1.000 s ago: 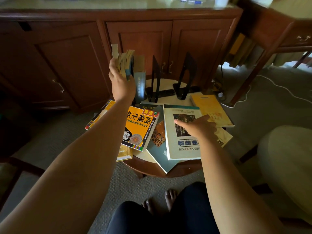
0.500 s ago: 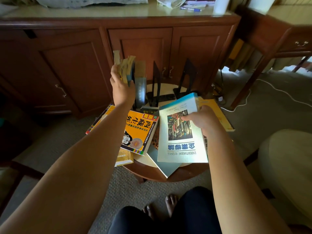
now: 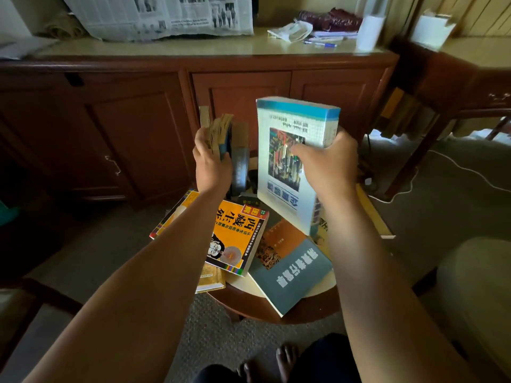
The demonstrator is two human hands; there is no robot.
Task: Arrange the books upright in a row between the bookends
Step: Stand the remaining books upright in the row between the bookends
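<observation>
While at least five flat books lie overlapping on the tabletop, the right hand curls its fingers round one white book, held upright above them; the left hand grips about three standing books farther back.

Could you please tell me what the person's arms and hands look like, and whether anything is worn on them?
Both arms are bare. The left hand and right hand wear no gloves, and no ring shows. The left forearm and right forearm show no sleeve, watch or bracelet as far as the frame edge. Dark clothing covers the lap.
</observation>
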